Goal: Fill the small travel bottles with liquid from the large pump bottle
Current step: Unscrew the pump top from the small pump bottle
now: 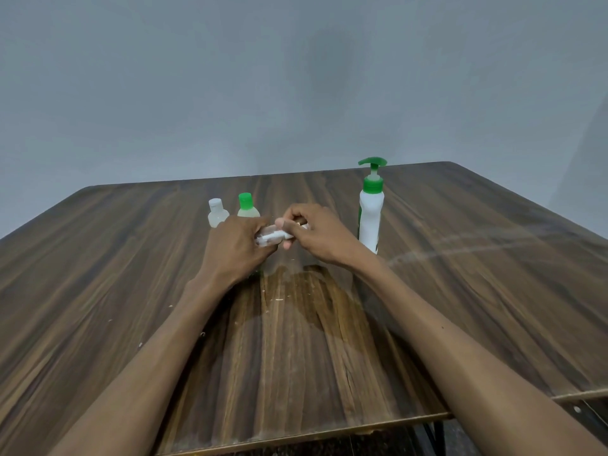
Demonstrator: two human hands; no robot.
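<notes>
Both my hands meet above the middle of the wooden table [131, 274]. My left hand [235, 246] grips a small clear travel bottle [273, 236] that lies tilted between the hands. My right hand [316, 233] pinches its white top end; the bottle is mostly hidden by fingers. Behind my left hand stand two small travel bottles, one with a white cap [216, 212] and one with a green cap [246, 205]. The large white pump bottle [371, 212] with a green pump stands upright just right of my right hand.
A wet, darker patch [296, 301] and some small white specks lie on the table in front of the hands. The table's near edge [329, 429] runs below my forearms. A grey wall rises behind the table.
</notes>
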